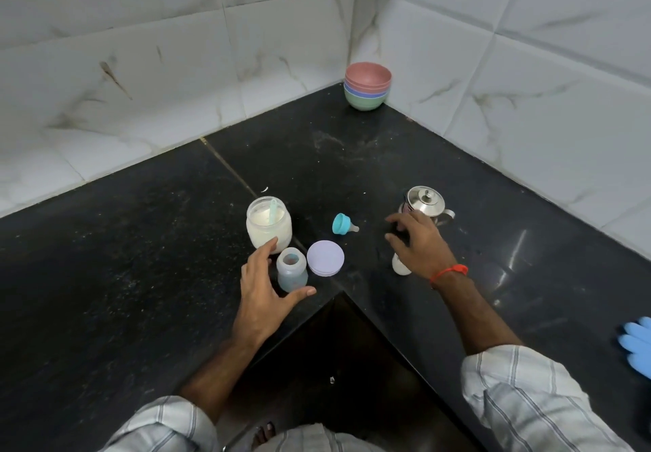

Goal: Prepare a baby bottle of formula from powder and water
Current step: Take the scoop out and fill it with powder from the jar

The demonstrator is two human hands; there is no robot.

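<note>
left hand point(262, 287): open, fingers spread, cupped round the bottle point(291, 270) without closing; thumb just in front of it, forefinger tip at the jar point(269, 224). Held nothing.
right hand point(419, 243): open, fingers loosely spread, hovering right of bottle, just in front of the kettle point(424, 204). Held nothing, as far as visible.
bottle: upright, uncapped, on the counter point(141, 258) near its inner corner edge. Contents unclear.
jar: just behind-left of bottle, open, powder inside, scoop point(273, 212) standing in it.
lid point(325, 258): flat, just right of bottle, touching or nearly.
teat point(343, 224): on its side, behind-right of bottle.
white item point(400, 265): right of bottle, under right wrist, mostly hidden; can't identify.
bowls point(367, 86): stacked, well behind bottle, in wall corner.
blue glove point(637, 344): far right of bottle, at frame edge.
handling (judgement): bottle looked like light, stiff plastic, smooth, easy to tip. Grip mid-body, thumb opposite fingers, keep the mouth clear for the scoop.
risk: powder spill at narrow mouth.
</note>
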